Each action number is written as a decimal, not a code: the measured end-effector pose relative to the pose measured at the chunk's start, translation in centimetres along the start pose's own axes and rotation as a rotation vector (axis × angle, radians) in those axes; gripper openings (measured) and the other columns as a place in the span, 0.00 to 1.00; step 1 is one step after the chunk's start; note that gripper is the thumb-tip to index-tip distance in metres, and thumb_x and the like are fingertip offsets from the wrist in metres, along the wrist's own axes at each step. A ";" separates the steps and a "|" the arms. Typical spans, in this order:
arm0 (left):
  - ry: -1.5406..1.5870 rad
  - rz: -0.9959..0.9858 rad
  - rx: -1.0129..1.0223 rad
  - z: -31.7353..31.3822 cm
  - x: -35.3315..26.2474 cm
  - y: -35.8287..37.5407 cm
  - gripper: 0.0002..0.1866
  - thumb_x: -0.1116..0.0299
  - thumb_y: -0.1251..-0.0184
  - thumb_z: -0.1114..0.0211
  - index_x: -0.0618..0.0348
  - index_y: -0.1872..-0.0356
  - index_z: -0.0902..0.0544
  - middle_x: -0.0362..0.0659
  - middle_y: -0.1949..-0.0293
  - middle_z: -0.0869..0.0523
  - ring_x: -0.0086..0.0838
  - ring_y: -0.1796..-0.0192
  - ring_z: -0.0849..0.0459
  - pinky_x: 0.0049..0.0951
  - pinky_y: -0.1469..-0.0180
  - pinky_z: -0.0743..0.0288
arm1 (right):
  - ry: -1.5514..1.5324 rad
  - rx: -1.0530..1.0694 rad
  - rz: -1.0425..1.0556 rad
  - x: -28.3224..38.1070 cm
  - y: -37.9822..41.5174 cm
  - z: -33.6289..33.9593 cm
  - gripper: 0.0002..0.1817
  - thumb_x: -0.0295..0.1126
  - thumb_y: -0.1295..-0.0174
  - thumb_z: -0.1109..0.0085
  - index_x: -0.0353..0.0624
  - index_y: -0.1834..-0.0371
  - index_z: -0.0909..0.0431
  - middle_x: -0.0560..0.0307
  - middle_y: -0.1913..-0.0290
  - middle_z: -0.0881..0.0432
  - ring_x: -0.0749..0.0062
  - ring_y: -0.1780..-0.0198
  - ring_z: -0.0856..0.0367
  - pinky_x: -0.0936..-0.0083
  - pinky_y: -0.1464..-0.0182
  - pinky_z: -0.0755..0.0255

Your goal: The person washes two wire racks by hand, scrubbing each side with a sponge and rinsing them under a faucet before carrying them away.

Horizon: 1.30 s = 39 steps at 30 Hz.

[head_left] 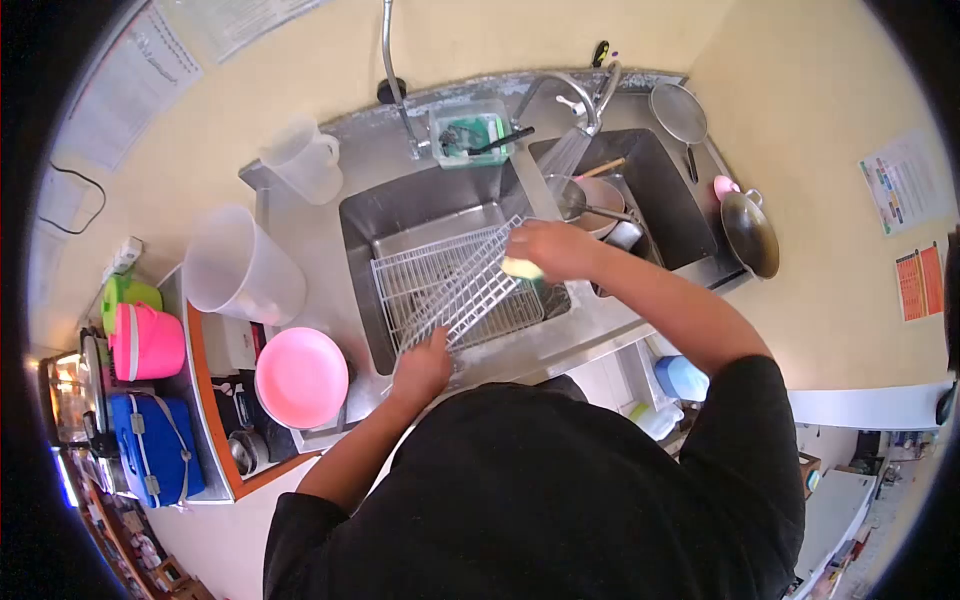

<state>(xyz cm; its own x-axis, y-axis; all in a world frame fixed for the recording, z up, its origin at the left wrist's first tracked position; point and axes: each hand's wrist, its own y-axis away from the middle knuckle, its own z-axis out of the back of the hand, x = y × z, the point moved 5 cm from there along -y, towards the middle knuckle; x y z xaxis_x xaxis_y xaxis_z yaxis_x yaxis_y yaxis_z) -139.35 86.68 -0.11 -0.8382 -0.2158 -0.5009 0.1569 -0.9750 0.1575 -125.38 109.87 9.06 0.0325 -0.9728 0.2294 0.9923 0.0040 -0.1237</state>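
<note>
My left hand is closed around the near end of a white wire rack, which is tilted over the left sink basin. At the rack's far end, my right hand grips a yellow sponge against the wires. Part of the sponge is hidden under the fingers. Below, a second wire rack lies in the same basin.
Running water falls from the faucet into the right basin, over a ladle and several dishes. A green-tinted plastic tub stands behind the basins. A pink basin and clear bucket are at left; a wok is at right.
</note>
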 end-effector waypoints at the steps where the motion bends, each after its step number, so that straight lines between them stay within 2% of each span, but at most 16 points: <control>1: -0.025 0.100 0.030 1.2 0.0 0.0 0.17 0.74 0.38 0.43 0.62 0.47 0.30 0.60 0.62 0.14 0.57 0.59 0.15 0.51 0.56 0.20 | -0.003 0.022 0.017 -0.2 -1.6 0.7 0.17 0.22 0.57 0.35 0.44 0.61 0.23 0.56 0.60 0.24 0.55 0.51 0.25 0.62 0.49 0.28; 2: 0.014 -0.008 -0.143 3.3 -0.3 0.4 0.11 0.75 0.38 0.42 0.61 0.56 0.30 0.56 0.70 0.15 0.58 0.68 0.16 0.54 0.64 0.21 | -0.019 0.002 0.030 -0.3 -3.3 1.9 0.16 0.21 0.57 0.35 0.44 0.61 0.23 0.56 0.60 0.24 0.55 0.51 0.24 0.62 0.49 0.28; 5: 0.254 -0.093 -0.284 7.2 0.8 0.3 0.13 0.75 0.40 0.38 0.60 0.56 0.29 0.56 0.68 0.14 0.58 0.66 0.15 0.52 0.64 0.22 | -0.066 -0.090 0.123 0.7 -7.7 7.4 0.16 0.19 0.55 0.36 0.42 0.61 0.23 0.56 0.58 0.23 0.54 0.50 0.24 0.63 0.48 0.27; 11: 0.280 -0.007 -0.301 16.2 -3.3 1.4 0.14 0.73 0.42 0.33 0.60 0.59 0.28 0.54 0.69 0.14 0.53 0.66 0.14 0.48 0.64 0.22 | -0.292 -0.345 0.104 3.3 -8.7 18.7 0.25 0.19 0.57 0.32 0.43 0.51 0.21 0.51 0.51 0.19 0.54 0.45 0.21 0.64 0.40 0.29; 13: 0.273 -0.018 -0.301 17.5 -4.5 1.4 0.14 0.73 0.42 0.33 0.60 0.59 0.28 0.53 0.69 0.14 0.53 0.65 0.14 0.48 0.63 0.22 | -0.028 -0.620 0.103 3.9 -8.3 17.2 0.25 0.20 0.57 0.31 0.43 0.52 0.21 0.49 0.50 0.19 0.53 0.44 0.22 0.62 0.39 0.29; 18: 0.202 -0.243 -0.398 19.0 -6.5 -0.1 0.13 0.73 0.47 0.30 0.65 0.63 0.24 0.55 0.70 0.15 0.50 0.64 0.14 0.42 0.62 0.22 | 0.098 -0.661 0.359 12.6 -9.2 8.2 0.20 0.29 0.54 0.30 0.45 0.54 0.19 0.50 0.45 0.21 0.51 0.42 0.25 0.59 0.40 0.31; 20: 0.362 -0.153 -0.349 19.1 -6.2 -0.7 0.14 0.71 0.47 0.29 0.65 0.64 0.25 0.55 0.72 0.15 0.47 0.67 0.14 0.40 0.64 0.23 | 0.058 -0.645 0.330 9.3 -8.1 9.3 0.19 0.31 0.54 0.30 0.45 0.55 0.18 0.50 0.44 0.22 0.51 0.42 0.25 0.58 0.41 0.31; 22: 0.549 -0.048 -0.299 19.0 -5.6 -1.2 0.16 0.70 0.47 0.27 0.65 0.65 0.25 0.54 0.75 0.17 0.41 0.71 0.14 0.37 0.67 0.24 | 0.038 -0.675 -0.095 5.7 -6.9 14.2 0.20 0.32 0.49 0.31 0.43 0.52 0.24 0.48 0.51 0.23 0.50 0.45 0.24 0.59 0.43 0.31; 24: 0.492 -0.055 -0.303 19.6 -6.4 -1.2 0.16 0.70 0.47 0.27 0.65 0.65 0.25 0.53 0.75 0.17 0.40 0.72 0.14 0.37 0.68 0.24 | -0.637 -1.106 -0.222 1.3 -5.2 14.5 0.20 0.26 0.46 0.36 0.40 0.49 0.26 0.48 0.54 0.25 0.55 0.50 0.23 0.61 0.46 0.30; 27: 0.494 -0.043 -0.285 20.0 -6.5 -2.1 0.16 0.70 0.48 0.27 0.66 0.65 0.26 0.53 0.74 0.17 0.41 0.72 0.14 0.37 0.67 0.24 | -0.157 -0.882 -0.062 3.7 -5.6 12.2 0.18 0.24 0.48 0.36 0.42 0.53 0.24 0.49 0.50 0.24 0.53 0.47 0.25 0.61 0.43 0.31; 28: 0.510 -0.034 -0.276 20.1 -6.4 -2.7 0.16 0.71 0.48 0.27 0.66 0.64 0.26 0.54 0.74 0.17 0.41 0.71 0.14 0.37 0.67 0.24 | -0.388 -0.865 0.018 7.9 -6.2 11.6 0.20 0.23 0.46 0.35 0.43 0.48 0.26 0.51 0.46 0.24 0.57 0.40 0.28 0.63 0.36 0.34; 30: 0.372 -0.223 -0.382 21.3 -8.2 -2.4 0.16 0.71 0.48 0.28 0.66 0.64 0.26 0.54 0.73 0.16 0.42 0.72 0.14 0.37 0.67 0.24 | 0.093 -0.706 0.193 12.5 -7.1 10.5 0.19 0.25 0.52 0.33 0.45 0.55 0.22 0.52 0.45 0.22 0.52 0.41 0.26 0.63 0.36 0.33; 33: 0.376 -0.160 -0.309 21.9 -9.1 -1.9 0.17 0.71 0.48 0.28 0.66 0.64 0.27 0.53 0.72 0.15 0.42 0.71 0.13 0.36 0.69 0.23 | 0.075 -0.748 0.187 8.7 -6.4 13.7 0.19 0.24 0.54 0.33 0.42 0.56 0.23 0.50 0.50 0.22 0.50 0.44 0.26 0.62 0.41 0.31; 34: 0.406 -0.156 -0.310 21.8 -9.0 -1.9 0.16 0.71 0.48 0.28 0.66 0.64 0.27 0.53 0.71 0.15 0.41 0.72 0.13 0.35 0.69 0.23 | -0.158 -0.798 -0.012 5.3 -5.6 15.8 0.16 0.24 0.49 0.36 0.42 0.55 0.23 0.50 0.51 0.23 0.50 0.45 0.25 0.63 0.43 0.29; 36: 0.331 -0.178 -0.318 22.0 -9.3 -1.8 0.16 0.73 0.47 0.29 0.66 0.63 0.27 0.51 0.71 0.14 0.37 0.71 0.12 0.34 0.69 0.22 | 0.097 -1.053 -0.295 1.6 -3.7 21.4 0.22 0.23 0.47 0.36 0.40 0.47 0.25 0.49 0.54 0.24 0.51 0.48 0.23 0.62 0.45 0.27; 39: 0.319 -0.146 -0.270 22.5 -9.8 -1.5 0.16 0.73 0.46 0.29 0.66 0.63 0.27 0.50 0.70 0.14 0.34 0.70 0.11 0.33 0.69 0.21 | 0.153 -1.262 -0.379 -1.9 -2.4 22.2 0.25 0.23 0.47 0.35 0.39 0.43 0.27 0.45 0.51 0.23 0.51 0.48 0.22 0.62 0.45 0.26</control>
<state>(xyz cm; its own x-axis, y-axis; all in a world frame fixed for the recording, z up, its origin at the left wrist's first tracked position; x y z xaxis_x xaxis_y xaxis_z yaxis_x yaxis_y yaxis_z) -143.12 91.43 23.71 -0.6647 -0.0396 -0.7460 0.2156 -0.9663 -0.1409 -125.18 116.84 30.39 -0.3161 -0.8826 0.3481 0.1434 -0.4071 -0.9020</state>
